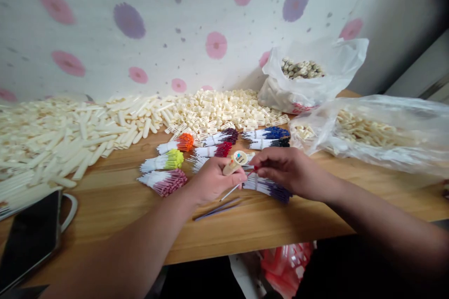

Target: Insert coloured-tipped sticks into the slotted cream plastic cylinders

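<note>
Near the middle of the table, my left hand [212,181] is closed around a cream plastic tube [235,163] whose round end shows small coloured dots. A thin white refill [230,193] slants down beside its fingers. To the right, my right hand [289,170] pinches a thin red-tipped refill [253,169] close to the tube. Bundles of white refills with coloured ends lie around the hands: orange [184,142], yellow [174,159], pink [170,182], blue [275,132] and purple [277,190] among them. Two loose purple refills [217,209] lie in front.
Cream barrels [94,131] and short cream parts [224,107] are piled along the back of the wooden table [196,243]. Plastic bags of parts stand at the back right [315,84] and right [379,133]. A phone [31,238] and white cable [72,210] lie at the left.
</note>
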Demonstrator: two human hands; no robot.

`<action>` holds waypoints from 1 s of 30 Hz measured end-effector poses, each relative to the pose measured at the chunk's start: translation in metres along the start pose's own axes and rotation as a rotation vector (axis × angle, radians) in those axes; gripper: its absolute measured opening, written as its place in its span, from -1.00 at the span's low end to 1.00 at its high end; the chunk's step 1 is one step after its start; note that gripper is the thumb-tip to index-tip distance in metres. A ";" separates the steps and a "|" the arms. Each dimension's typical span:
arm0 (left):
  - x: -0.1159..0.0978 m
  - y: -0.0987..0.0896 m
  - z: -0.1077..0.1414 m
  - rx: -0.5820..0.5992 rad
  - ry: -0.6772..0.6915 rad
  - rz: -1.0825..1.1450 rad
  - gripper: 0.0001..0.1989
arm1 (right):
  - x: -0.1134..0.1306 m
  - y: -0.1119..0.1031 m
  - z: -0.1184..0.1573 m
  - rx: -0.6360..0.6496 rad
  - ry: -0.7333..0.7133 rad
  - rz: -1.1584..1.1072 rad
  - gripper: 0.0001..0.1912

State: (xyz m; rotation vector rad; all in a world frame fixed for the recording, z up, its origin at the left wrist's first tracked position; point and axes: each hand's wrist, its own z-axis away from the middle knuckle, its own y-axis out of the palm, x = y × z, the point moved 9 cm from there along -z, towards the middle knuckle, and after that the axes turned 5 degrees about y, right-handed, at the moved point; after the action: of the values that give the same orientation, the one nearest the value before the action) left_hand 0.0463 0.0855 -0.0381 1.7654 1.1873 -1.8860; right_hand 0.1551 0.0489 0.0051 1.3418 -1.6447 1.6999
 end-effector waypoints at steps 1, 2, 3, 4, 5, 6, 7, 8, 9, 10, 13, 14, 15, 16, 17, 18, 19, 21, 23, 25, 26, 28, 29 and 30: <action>-0.001 0.000 0.000 -0.002 0.015 0.015 -0.83 | -0.006 0.000 0.000 0.015 0.057 -0.137 -0.89; -0.001 0.001 0.000 0.000 0.026 0.037 -0.83 | -0.012 0.000 0.000 0.029 0.108 -0.270 -0.88; -0.002 0.002 0.000 0.005 0.034 0.061 -0.83 | -0.017 0.001 0.001 0.038 0.149 -0.387 -0.87; -0.002 0.003 0.000 0.011 0.042 0.081 -0.82 | -0.020 0.002 0.001 0.036 0.179 -0.484 -0.86; -0.003 0.003 0.000 0.014 0.053 0.092 -0.82 | -0.023 0.002 0.001 0.027 0.202 -0.563 -0.86; -0.004 0.004 0.000 0.015 0.064 0.094 -0.81 | -0.025 0.002 0.002 0.014 0.220 -0.624 -0.85; -0.005 0.004 0.000 0.010 0.074 0.088 -0.81 | -0.027 0.003 0.002 0.003 0.237 -0.668 -0.84; -0.006 0.003 0.000 0.003 0.086 0.080 -0.80 | -0.029 0.004 0.002 -0.010 0.250 -0.700 -0.83; -0.007 0.003 0.000 -0.006 0.100 0.072 -0.80 | -0.030 0.006 0.001 -0.021 0.259 -0.719 -0.82; -0.007 0.002 0.000 -0.019 0.114 0.066 -0.80 | -0.031 0.007 0.001 -0.034 0.263 -0.724 -0.82; -0.008 0.000 0.001 -0.046 0.145 0.056 -0.81 | -0.032 0.011 -0.001 -0.095 0.259 -0.677 -0.83; -0.008 0.000 0.000 -0.044 0.156 0.050 -0.82 | -0.032 0.012 -0.002 -0.121 0.253 -0.644 -0.83; -0.009 0.000 0.000 -0.046 0.169 0.041 -0.83 | -0.031 0.011 -0.002 -0.147 0.242 -0.600 -0.84; -0.010 -0.001 0.000 -0.053 0.188 0.027 -0.83 | -0.028 0.008 -0.002 -0.181 0.218 -0.542 -0.84; -0.012 -0.003 -0.001 -0.071 0.210 0.009 -0.82 | -0.022 0.003 -0.001 -0.217 0.179 -0.462 -0.85; -0.014 -0.006 -0.001 -0.100 0.236 -0.014 -0.81 | -0.012 -0.005 0.002 -0.260 0.124 -0.360 -0.87; -0.016 -0.010 -0.001 -0.133 0.263 -0.043 -0.80 | 0.001 -0.014 0.007 -0.310 0.049 -0.247 -0.89; -0.021 -0.016 0.000 -0.180 0.318 -0.101 -0.77 | 0.035 -0.035 0.025 -0.432 -0.132 -0.037 -0.96; -0.025 -0.019 0.001 -0.190 0.363 -0.149 -0.76 | 0.068 -0.054 0.050 -0.560 -0.304 0.102 -0.94; -0.027 -0.018 0.001 -0.177 0.396 -0.185 -0.77 | 0.091 -0.062 0.068 -0.588 -0.379 0.237 -0.87; -0.028 -0.018 0.002 -0.166 0.410 -0.201 -0.77 | 0.098 -0.060 0.073 -0.555 -0.395 0.301 -0.84; -0.029 -0.017 0.002 -0.150 0.439 -0.224 -0.79 | 0.108 -0.050 0.076 -0.449 -0.435 0.390 -0.79; -0.029 -0.016 0.003 -0.147 0.450 -0.233 -0.80 | 0.112 -0.045 0.077 -0.412 -0.467 0.409 -0.78; -0.030 -0.017 0.003 -0.149 0.457 -0.243 -0.82 | 0.116 -0.041 0.079 -0.396 -0.502 0.418 -0.77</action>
State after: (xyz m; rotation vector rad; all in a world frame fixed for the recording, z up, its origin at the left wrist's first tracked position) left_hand 0.0385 0.0844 -0.0050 2.1125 1.7208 -1.4961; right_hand 0.1644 -0.0514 0.1107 1.3553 -2.5364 1.1728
